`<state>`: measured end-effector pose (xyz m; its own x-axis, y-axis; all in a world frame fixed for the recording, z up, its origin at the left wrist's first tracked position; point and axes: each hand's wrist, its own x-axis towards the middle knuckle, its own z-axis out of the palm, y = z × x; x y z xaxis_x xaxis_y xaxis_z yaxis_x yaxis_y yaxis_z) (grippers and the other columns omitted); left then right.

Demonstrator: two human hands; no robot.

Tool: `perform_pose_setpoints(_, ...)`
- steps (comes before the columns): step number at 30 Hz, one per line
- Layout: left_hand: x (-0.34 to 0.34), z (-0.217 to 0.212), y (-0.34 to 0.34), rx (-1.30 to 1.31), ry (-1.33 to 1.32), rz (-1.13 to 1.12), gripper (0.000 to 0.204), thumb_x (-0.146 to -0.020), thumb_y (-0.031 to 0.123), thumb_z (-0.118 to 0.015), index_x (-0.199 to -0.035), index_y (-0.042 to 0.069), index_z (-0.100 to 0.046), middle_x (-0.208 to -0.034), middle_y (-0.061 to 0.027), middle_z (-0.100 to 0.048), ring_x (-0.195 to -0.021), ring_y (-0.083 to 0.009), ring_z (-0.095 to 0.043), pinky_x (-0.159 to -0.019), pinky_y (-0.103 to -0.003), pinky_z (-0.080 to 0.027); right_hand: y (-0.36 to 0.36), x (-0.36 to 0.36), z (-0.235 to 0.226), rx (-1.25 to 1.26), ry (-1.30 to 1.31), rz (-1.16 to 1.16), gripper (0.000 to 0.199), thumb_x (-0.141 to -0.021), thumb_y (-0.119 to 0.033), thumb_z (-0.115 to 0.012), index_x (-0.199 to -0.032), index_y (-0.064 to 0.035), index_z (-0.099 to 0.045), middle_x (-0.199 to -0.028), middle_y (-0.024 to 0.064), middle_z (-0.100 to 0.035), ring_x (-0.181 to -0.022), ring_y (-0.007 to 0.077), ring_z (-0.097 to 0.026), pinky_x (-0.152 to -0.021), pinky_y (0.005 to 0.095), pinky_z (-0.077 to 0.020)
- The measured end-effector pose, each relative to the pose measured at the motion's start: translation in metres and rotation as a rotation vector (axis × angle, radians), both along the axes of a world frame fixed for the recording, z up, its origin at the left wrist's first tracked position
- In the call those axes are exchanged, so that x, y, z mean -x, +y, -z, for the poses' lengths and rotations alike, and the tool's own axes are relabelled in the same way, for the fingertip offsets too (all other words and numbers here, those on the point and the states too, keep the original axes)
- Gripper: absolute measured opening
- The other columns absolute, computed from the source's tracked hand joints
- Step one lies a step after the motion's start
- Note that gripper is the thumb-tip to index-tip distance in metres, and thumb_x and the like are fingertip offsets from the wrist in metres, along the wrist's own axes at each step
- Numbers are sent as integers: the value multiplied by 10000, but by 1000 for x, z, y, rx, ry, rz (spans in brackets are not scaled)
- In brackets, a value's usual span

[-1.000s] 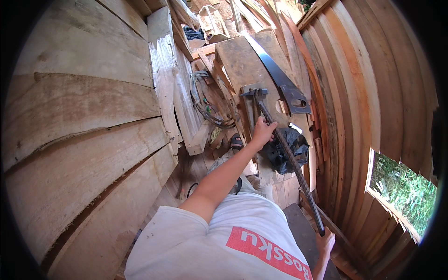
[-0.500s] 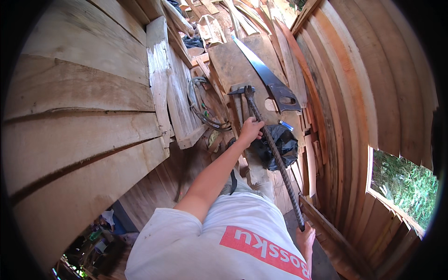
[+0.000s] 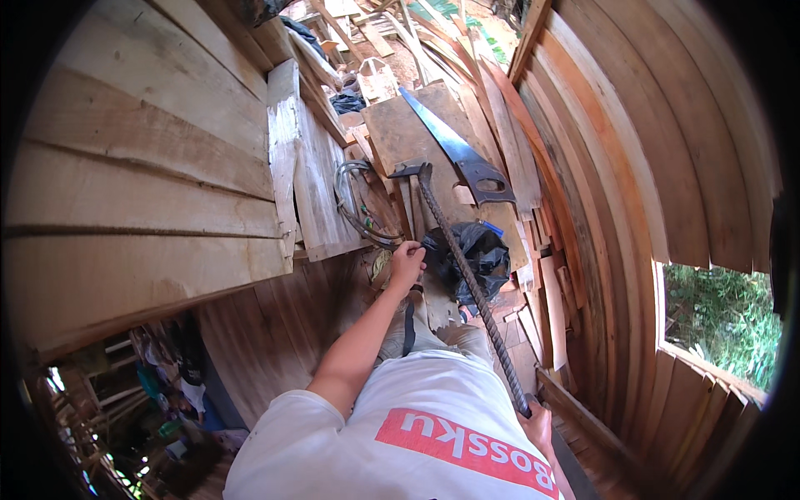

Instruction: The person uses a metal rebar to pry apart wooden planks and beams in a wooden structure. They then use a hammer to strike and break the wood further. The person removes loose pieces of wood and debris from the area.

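Observation:
My right hand (image 3: pixel 537 421), low on the right beside my hip, is closed around the lower end of a long ribbed steel pry bar (image 3: pixel 473 287). The bar slants up and away to the left; its forked tip lies by the head of a hammer (image 3: pixel 406 171) on a wooden board (image 3: pixel 392 125). My left hand (image 3: pixel 407 265) is left of the bar and apart from it. Its fingers are loosely bent and slightly apart, with nothing visible in them. A black plastic bag (image 3: pixel 483 258) sits just right of the bar, partly behind it.
A handsaw (image 3: pixel 462 154) rests on the board, with a blue lighter (image 3: pixel 492 227) below it. Coiled cable (image 3: pixel 354 200) lies at left beside a plank box (image 3: pixel 321 200). Plank walls (image 3: pixel 158 200) rise on both sides; loose wood offcuts (image 3: pixel 433 42) cover the far ground.
My left hand has come off the pry bar and moved down and left. My right hand still grips the lower end. The view has shifted slightly.

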<state>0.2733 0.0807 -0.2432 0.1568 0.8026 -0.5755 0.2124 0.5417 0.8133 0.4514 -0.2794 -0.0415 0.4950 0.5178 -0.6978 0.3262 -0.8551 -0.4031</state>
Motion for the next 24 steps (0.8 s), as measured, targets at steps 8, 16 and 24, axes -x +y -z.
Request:
perform_pose_setpoints(8,77,23,-62,88,107,-121,208,-863,161,-606,-988,-5,-605,-760,-40,-604,-547,-94,-571,-443,-231,-456,1,-40,11,-110,-63,-39,216,-722,-122,-671,-678,56,-557,-505,133,-471,-478,147,-451,-488,360,-393)
perform_pose_setpoints(16,8,2,-81,-424,143,223,375,-831,213,-656,-1111,-19,-564,-867,-135,-663,-715,-225,-645,-673,-336,-509,19,-54,-23,-80,-86,-113,196,-721,-105,-665,-714,64,-566,-514,105,-485,-501,112,-446,-486,342,-387)
perform_pose_setpoints(24,-68,-38,-90,-149,-95,149,720,-857,213,-657,-1373,-20,-212,-966,-137,-636,-813,-194,-640,-682,-288,-518,8,-58,-42,-27,-4,-205,205,-721,-105,-675,-821,66,-621,-612,173,-586,-579,123,-565,-573,334,-459)
